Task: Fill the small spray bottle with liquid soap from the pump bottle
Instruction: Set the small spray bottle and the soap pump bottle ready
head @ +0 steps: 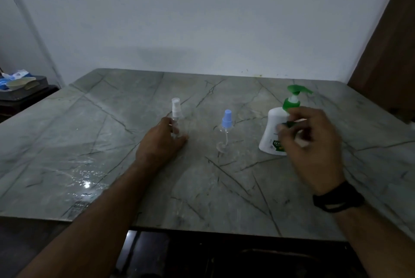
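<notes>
On the grey stone table point(94, 133) stand three bottles: a small clear spray bottle with a white cap point(176, 116), a clear spray bottle with a blue cap point(225, 129) in the middle, and a white pump bottle with a green top point(277, 129) on the right. The left hand point(161, 142) rests on the table with its fingers around the white-capped bottle. The right hand point(314, 142) is up in front of the pump bottle with fingers loosely bent, too blurry to tell if it touches.

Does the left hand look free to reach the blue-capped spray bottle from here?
Probably yes. The left hand rests at the white-capped spray bottle, and only bare tabletop separates it from the blue-capped spray bottle.
</notes>
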